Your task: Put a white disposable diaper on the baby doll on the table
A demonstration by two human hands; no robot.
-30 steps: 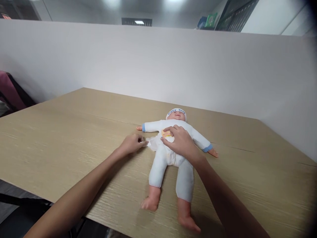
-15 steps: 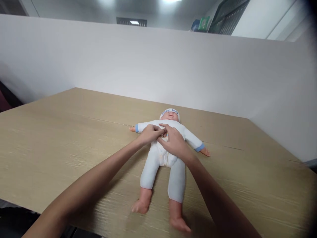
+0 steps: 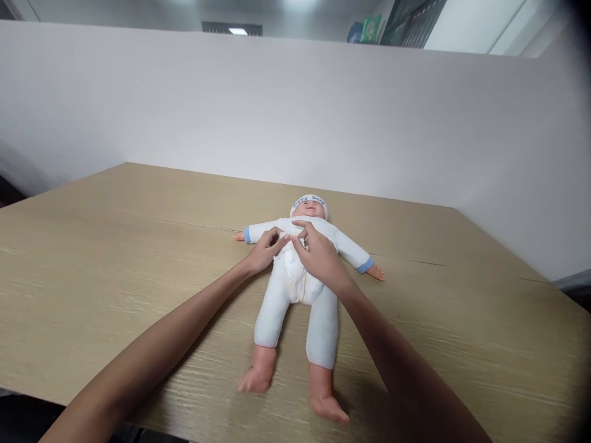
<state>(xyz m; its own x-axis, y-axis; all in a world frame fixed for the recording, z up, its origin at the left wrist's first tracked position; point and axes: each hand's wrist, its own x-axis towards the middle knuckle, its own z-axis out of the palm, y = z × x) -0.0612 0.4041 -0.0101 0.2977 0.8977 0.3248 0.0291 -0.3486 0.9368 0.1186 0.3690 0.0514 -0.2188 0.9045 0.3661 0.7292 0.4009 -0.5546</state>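
A baby doll (image 3: 348,247) in a white suit with blue cuffs and a lettered white headband lies on its back, feet towards me. Around its hips is a white diaper (image 3: 295,278). At the left of the waist, my left hand (image 3: 266,249) is closed, thumb and fingers pinching the diaper's upper edge. My right hand (image 3: 319,251) bends over the doll's belly, its thumb and curled fingers on the same edge, forefinger stretched towards the chest. The fingertips of both hands nearly meet, and the right hand covers part of the diaper's front.
The doll rests on a wide wood-grain table (image 3: 138,277). Behind the table stands a white partition (image 3: 258,111). Over its top, a green packet (image 3: 370,29) and a blue item show at the back. A dark object (image 3: 575,286) is at the right edge.
My left hand has moved a little left, away from the middle of the waist, so more of the diaper's front shows. The right hand stays at the waist. The view has shifted slightly.
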